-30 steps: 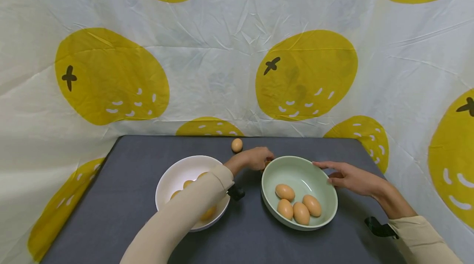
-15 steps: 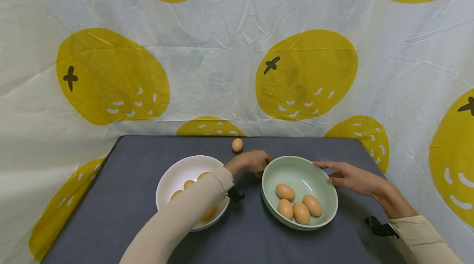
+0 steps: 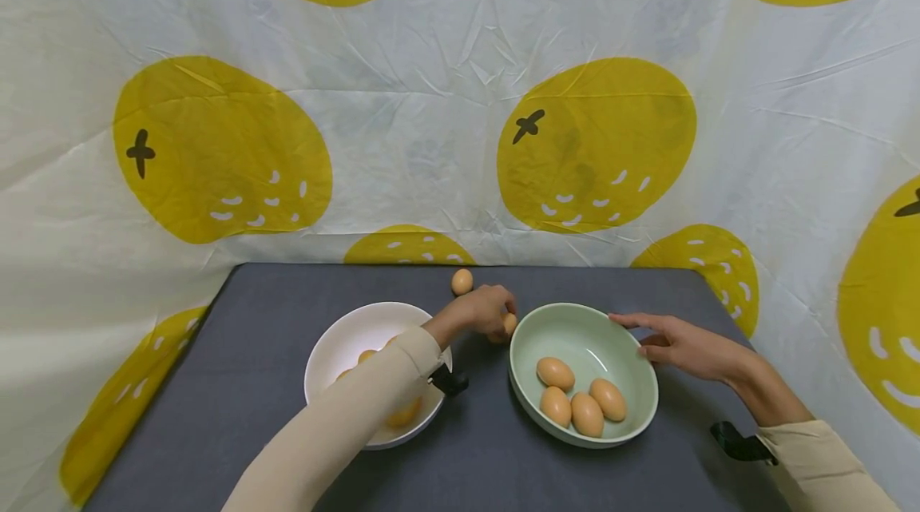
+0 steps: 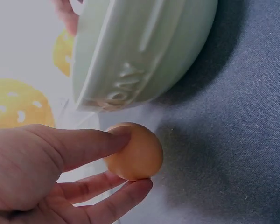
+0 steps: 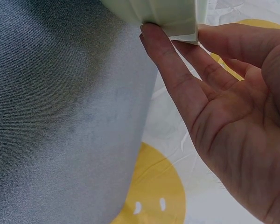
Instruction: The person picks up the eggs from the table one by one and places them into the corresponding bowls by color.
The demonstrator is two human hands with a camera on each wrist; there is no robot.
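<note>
My left hand [image 3: 483, 311] pinches a brown egg [image 4: 141, 156] between thumb and fingertips, just left of the green bowl. In the left wrist view the egg is low over the dark cloth, below the bowl's side with its raised lettering. The green bowl [image 3: 575, 330] stands on the table with several brown eggs [image 3: 587, 414] inside. At its right rim, my right hand [image 3: 686, 346] holds on, thumb and fingers on either side of the edge in the right wrist view.
A white bowl [image 3: 338, 336] stands to the left, holding several yellow-orange rounded things [image 3: 366, 355], partly hidden under my left sleeve. One more brown egg [image 3: 462, 282] lies near the table's back edge. A lemon-patterned curtain [image 3: 417, 136] hangs behind the dark-covered table [image 3: 266, 312].
My left hand has drawn left, away from the green bowl's rim, and the egg in its fingers now shows more. The right hand and both bowls have stayed put.
</note>
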